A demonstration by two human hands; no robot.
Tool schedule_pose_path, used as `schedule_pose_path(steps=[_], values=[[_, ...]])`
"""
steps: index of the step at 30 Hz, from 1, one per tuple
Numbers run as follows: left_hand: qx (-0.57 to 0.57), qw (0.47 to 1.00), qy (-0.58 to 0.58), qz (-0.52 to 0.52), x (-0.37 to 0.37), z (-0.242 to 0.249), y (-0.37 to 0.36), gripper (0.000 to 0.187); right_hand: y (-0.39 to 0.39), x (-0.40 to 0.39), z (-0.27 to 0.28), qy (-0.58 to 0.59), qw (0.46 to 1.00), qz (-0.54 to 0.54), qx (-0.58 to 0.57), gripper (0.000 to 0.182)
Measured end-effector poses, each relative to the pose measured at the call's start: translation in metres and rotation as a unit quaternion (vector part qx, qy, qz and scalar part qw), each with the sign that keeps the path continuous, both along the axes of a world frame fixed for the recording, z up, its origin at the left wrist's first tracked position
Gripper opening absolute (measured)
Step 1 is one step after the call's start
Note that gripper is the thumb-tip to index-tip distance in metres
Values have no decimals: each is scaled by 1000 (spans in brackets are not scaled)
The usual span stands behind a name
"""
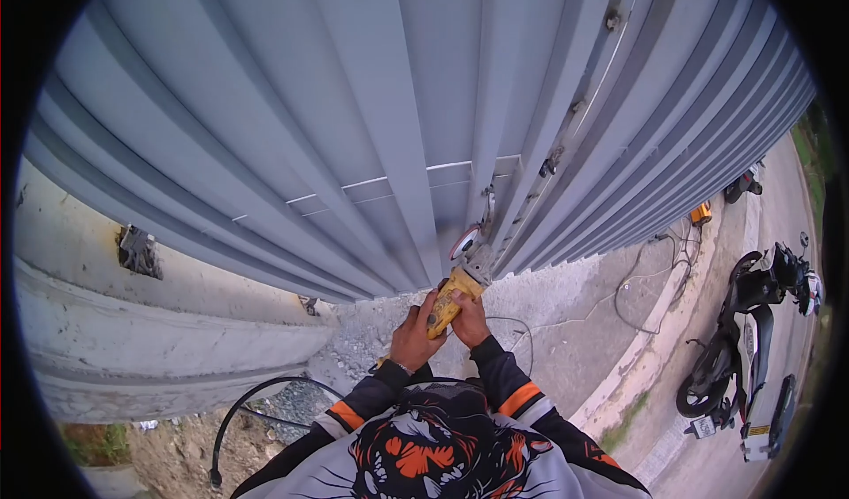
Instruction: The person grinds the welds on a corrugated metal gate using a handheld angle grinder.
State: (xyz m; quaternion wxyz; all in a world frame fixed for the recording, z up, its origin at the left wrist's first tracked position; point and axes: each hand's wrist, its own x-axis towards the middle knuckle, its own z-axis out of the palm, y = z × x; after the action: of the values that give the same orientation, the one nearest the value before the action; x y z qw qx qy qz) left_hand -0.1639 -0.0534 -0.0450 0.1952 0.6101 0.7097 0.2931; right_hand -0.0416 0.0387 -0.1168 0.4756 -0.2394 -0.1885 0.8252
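Note:
Both my hands hold a yellow angle grinder (447,302) in front of my chest. My left hand (414,335) wraps round the left side of its body, and my right hand (470,318) grips the right side, thumb on top. The grinder's disc (464,242), with a reddish rim, stands close against the grey corrugated metal panel (371,83); whether it touches cannot be made out. Thin bright lines cross the panel's ribs left of the disc. A small metal latch-like piece (489,203) sits on the panel just above the disc.
A concrete ledge (159,349) runs along the left, with rubble (349,349) beside it. A black hose (225,419) loops at lower left. Cables (637,322) lie on the ground at right, near an orange box (700,213). A parked motorcycle (738,340) stands farther right.

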Motion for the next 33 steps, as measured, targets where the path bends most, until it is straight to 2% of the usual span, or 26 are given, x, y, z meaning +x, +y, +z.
schedule_pose_path(steps=[4, 7, 18, 26, 33], values=[[4, 1000, 9, 12, 12, 4, 0, 98, 4, 7, 10, 13, 1000, -7, -11, 36], [7, 1000, 13, 23, 18, 4, 0, 97, 7, 8, 8, -2, 1000, 10, 4, 45], [-6, 998, 15, 54, 42, 9, -1, 99, 16, 22, 25, 6, 999, 34, 14, 38], [1, 999, -3, 52, 55, 2, -9, 99, 8, 22, 8, -16, 999, 20, -20, 31], [23, 999, -6, 47, 61, 15, -3, 101, 12, 26, 31, 6, 1000, 24, 16, 35]])
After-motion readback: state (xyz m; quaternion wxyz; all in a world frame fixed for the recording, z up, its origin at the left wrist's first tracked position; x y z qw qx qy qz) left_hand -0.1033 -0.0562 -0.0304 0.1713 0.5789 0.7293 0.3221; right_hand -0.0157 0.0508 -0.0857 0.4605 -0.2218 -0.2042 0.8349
